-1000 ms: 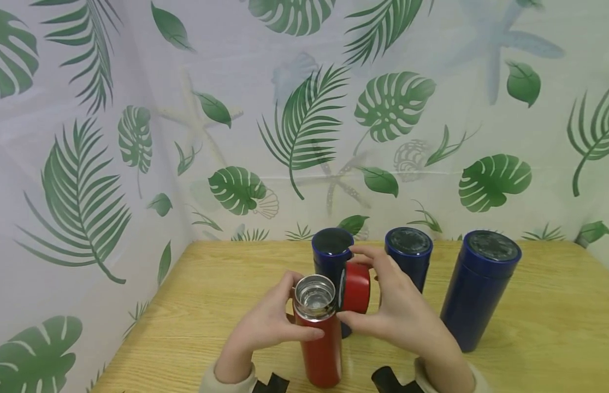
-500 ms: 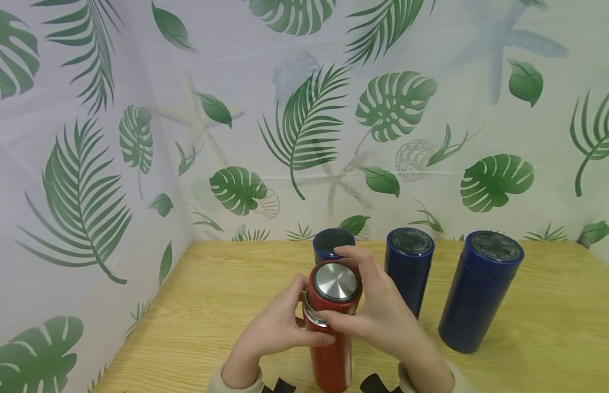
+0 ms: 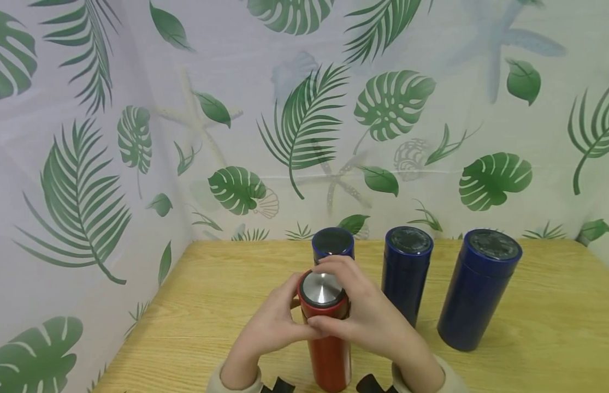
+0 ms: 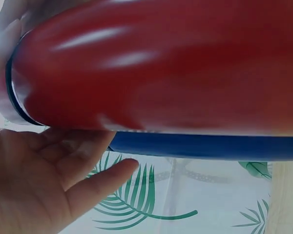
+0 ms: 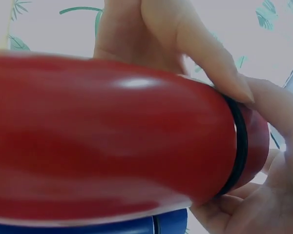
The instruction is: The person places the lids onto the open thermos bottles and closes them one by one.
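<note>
A red thermos bottle (image 3: 330, 360) stands upright on the table at the front. Its red lid (image 3: 324, 289), with a shiny silver disc on top, sits on the bottle's mouth. My left hand (image 3: 270, 322) grips the bottle near its neck, thumb across the front. With thumb and fingers my right hand (image 3: 368, 311) holds the lid from the right side. In the right wrist view a dark ring (image 5: 240, 146) shows between lid and body. The left wrist view has the red bottle (image 4: 161, 68) filling its upper part, with left-hand fingers (image 4: 102, 180) beneath it.
Three blue thermos bottles stand behind and to the right: one blue bottle (image 3: 333, 242) partly hidden behind the red one, a middle blue bottle (image 3: 407, 273) and a right blue bottle (image 3: 478, 295). A leaf-printed cloth (image 3: 304, 136) hangs behind the wooden table (image 3: 211, 284).
The lid was held on its side beside the open red bottle. My right hand turned it silver side up, moved it over the mouth and lowered it on. The left hand kept its grip.
</note>
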Motion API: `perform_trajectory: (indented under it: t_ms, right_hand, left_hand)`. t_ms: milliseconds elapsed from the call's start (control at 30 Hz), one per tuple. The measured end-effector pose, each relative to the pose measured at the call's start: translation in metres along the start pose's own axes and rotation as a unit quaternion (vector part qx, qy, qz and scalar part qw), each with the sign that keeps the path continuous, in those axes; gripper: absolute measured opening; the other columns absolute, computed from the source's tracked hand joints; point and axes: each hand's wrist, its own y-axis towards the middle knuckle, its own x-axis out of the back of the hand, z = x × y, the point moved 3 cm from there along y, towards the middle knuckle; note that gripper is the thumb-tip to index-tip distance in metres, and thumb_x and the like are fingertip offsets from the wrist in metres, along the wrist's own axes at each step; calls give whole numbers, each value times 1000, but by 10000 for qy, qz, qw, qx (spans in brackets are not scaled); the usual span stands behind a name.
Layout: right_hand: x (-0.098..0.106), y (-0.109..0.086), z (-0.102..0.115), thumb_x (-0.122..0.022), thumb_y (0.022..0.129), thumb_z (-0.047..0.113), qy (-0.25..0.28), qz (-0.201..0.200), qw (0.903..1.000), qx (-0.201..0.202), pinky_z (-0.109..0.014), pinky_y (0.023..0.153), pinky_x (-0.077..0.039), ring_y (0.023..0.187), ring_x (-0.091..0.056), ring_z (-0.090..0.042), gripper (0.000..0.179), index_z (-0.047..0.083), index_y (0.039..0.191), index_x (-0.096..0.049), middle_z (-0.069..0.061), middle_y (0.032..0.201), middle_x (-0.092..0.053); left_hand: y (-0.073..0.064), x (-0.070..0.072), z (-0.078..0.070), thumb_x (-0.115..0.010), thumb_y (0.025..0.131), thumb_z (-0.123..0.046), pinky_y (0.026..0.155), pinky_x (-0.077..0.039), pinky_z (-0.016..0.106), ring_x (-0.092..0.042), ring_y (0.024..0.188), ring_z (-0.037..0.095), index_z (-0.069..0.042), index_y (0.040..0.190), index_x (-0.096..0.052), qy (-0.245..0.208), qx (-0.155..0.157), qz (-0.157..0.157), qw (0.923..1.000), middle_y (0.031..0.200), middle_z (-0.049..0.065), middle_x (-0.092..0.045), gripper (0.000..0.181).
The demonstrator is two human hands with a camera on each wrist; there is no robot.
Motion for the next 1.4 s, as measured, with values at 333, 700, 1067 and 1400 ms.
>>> perform_trajectory:
  t_ms: [333,700,1067,1400]
  right_hand:
    - [3,-1,-5,-71,75,20,-100,535,9981,-280,-39,82,-44,111,-43,-21,50,13,118,-47,-5,129,-39]
    - [0,0,-8,-78,67,26,-80,-39,9991,-420,-30,75,-46,93,-49,-12,62,12,118,-46,3,107,-45]
    - [0,-3,-8,-66,80,20,483,585,9965,-363,-34,81,-44,107,-46,-17,74,15,136,-19,-7,131,-35]
    - [1,-2,-8,-74,73,22,467,124,9966,-662,-33,77,-46,93,-54,-13,85,17,137,-19,-4,113,-48]
  left_hand:
    - [1,0,-3,-70,75,-15,80,-45,29,-48,105,17,-9,125,-42,-146,-48,27,9999,114,3,-51,57]
    - [1,-2,-4,-72,73,-11,78,-46,29,-48,104,18,-8,122,-44,-270,25,-43,9996,113,4,-51,57]
    - [0,-3,-3,-72,74,-15,77,-46,28,-49,105,17,-10,123,-44,-290,21,-20,9996,113,2,-52,57]
    - [0,-4,-3,-73,72,-13,76,-47,29,-49,102,16,-12,122,-45,-389,61,-55,9992,112,0,-52,58]
